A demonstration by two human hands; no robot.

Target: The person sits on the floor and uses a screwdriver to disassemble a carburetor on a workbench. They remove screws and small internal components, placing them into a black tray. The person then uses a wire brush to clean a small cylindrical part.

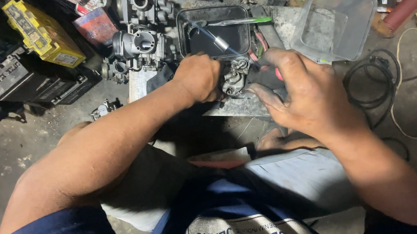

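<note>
My left hand (pixel 199 77) is closed around a small grey metal carburetor (pixel 235 77) and steadies it on a worn grey slab (pixel 246 107). My right hand (pixel 303 89) grips a tool with a red and black handle (pixel 277 73), whose tip points at the carburetor. The tool's working end is hidden behind my fingers.
A black tray (pixel 189 41) behind holds a screwdriver and a green-handled tool (pixel 243 21). Larger carburetor bodies (pixel 141 44) stand at the back left. A clear plastic tub (pixel 333 20) sits right, black cable coils (pixel 372 80) on the floor, and a yellow battery (pixel 42 33) far left.
</note>
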